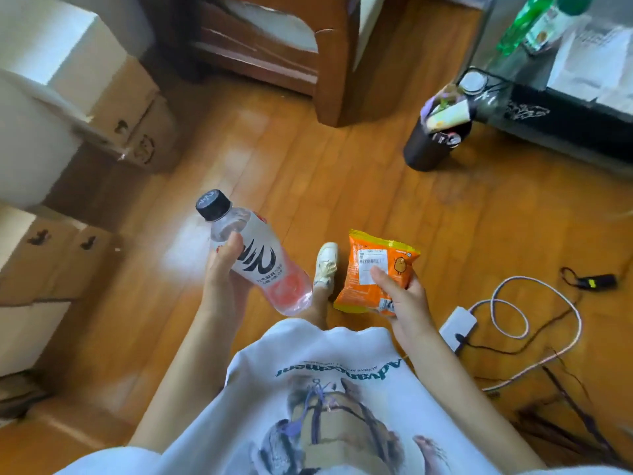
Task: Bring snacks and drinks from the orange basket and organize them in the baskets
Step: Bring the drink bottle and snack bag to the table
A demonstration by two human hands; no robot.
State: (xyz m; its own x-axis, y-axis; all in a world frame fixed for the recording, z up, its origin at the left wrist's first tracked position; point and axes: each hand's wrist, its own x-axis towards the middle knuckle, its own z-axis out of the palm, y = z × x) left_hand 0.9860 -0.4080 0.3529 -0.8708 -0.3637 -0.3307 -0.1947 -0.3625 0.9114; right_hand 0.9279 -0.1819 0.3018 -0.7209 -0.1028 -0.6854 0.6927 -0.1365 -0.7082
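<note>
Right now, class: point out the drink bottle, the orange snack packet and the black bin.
drink bottle (255, 257), head view, label
orange snack packet (373, 269), head view, white sticker
black bin (428, 149), head view, side wall

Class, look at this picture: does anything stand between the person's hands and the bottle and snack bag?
No. The left hand already grips the bottle and the right hand grips the orange snack bag. No baskets are in view.

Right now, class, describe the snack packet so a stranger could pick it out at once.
Start at the wooden floor and come down to the person's two raised hands. The right hand grips the snack packet. It is the puffy orange bag with a white label, unlike the clear black-capped bottle in the left hand.
</note>
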